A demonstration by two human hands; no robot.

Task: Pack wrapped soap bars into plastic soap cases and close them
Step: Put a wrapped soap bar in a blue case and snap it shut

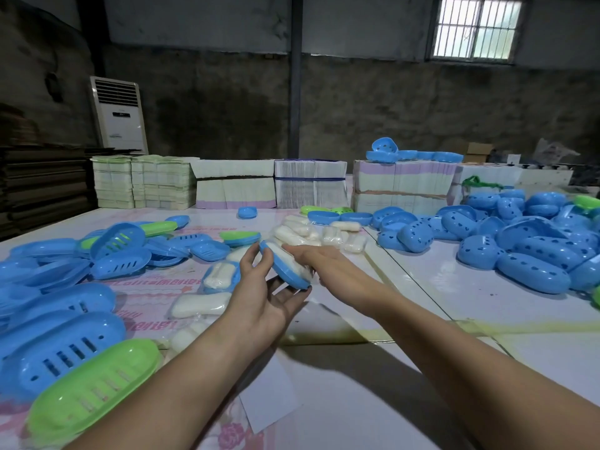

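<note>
Item held: one blue soap case half point(285, 269), tilted, raised above the bench point(438, 297) at centre, with a wrapped white soap bar point(289, 259) lying in it. Left hand point(264, 295): palm up under the case's near end, fingers point(292, 295) loosely spread beneath it, thumb curled onto the far rim, so the hand holds the case. Right hand point(319, 259): laid over the soap bar from the right, fingers straight and pressing it down into the case. Loose stock, centre: a cluster of wrapped soap bars point(311, 233) lying on the bench just beyond the hands; further wrapped bars point(201, 305) near the left forearm, one of them sitting in an open blue case base point(222, 276). Left side: a heap of slotted blue case halves point(126, 254) with a few green ones, among them a large green slotted half point(94, 388) at the near left edge. Right side: a pile of blue lids with heart-shaped holes point(532, 248), well apart from the hands. Far edge of bench: stacks of flat printed cartons point(308, 186) in a row, with several blue case halves point(412, 154) resting on top of one stack. Background: a white standing air-conditioner point(118, 113) against the wall and a barred window point(475, 27) at upper right.
</note>
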